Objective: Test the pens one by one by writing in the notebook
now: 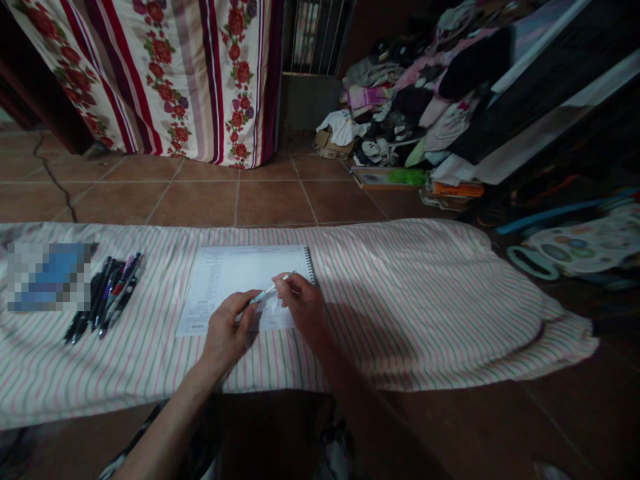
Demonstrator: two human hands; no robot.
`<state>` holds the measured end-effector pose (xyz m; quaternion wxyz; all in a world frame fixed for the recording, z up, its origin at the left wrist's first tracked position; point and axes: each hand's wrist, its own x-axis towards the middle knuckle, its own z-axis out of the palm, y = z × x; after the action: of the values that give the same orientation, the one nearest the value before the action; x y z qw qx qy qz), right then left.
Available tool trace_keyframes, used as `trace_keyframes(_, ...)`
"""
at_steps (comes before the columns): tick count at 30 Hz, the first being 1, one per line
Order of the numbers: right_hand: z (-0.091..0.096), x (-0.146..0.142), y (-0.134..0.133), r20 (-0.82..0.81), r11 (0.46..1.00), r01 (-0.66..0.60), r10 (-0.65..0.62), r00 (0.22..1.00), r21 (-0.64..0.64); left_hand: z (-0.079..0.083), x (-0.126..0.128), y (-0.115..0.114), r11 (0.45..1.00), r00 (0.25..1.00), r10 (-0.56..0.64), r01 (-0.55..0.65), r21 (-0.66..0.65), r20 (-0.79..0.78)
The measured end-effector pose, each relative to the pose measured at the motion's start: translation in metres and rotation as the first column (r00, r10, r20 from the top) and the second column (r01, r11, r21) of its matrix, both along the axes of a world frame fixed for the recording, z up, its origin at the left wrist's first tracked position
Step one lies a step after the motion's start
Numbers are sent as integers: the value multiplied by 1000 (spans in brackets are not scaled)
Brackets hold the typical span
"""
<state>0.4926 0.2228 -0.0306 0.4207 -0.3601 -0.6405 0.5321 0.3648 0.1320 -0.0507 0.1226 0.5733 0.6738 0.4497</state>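
Observation:
A white spiral-bound notebook [235, 277] lies open on a striped cloth [425, 300]. Both hands meet over its lower right corner, holding a light-coloured pen [270, 289] between them. My left hand [227, 332] is closed round the pen's lower end. My right hand [303, 307] pinches its upper end with thumb and fingers. The pen lies slanted just above the page.
Several dark pens [107, 297] lie in a bunch left of the notebook, beside a blurred blue patch [50, 277]. A floral curtain [165, 73] hangs at the back. A heap of clothes [425, 87] and clutter fills the right side on the tiled floor [200, 197].

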Motion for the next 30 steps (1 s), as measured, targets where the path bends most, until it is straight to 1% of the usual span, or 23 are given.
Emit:
trace_keyframes(3,0,-1,-3,6,1000,-10,10,1000,-4,2,1,0,1000,999,6,-5,-13,40)
trace_keyframes(7,-3,-4,-5,25,999,-17,16,1000,27,5,1,-1,999,996,20,-18,-32,84)
trace_keyframes(13,-4,-8,-6,54,997,-64,62,997,43,5,1,-1,999,991,20,-15,-33,136)
trace_keyframes(16,-3,-9,-7,52,995,-99,99,994,14,5,1,-1,999,983,28,-22,-37,184)
trace_keyframes(19,-2,-9,-8,23,991,-125,126,992,-51,6,1,-1,999,973,36,-27,-42,227)
trace_keyframes(22,-3,-9,-8,-9,988,-114,113,994,-101,7,1,-1,998,970,42,-31,-49,241)
trace_keyframes(27,-5,-9,-6,-66,991,-85,79,995,-104,8,1,-1,997,971,49,-33,-71,232)
trace_keyframes(30,-7,-6,0,-44,995,-41,37,998,-95,6,0,-1,995,964,67,-46,-86,256)
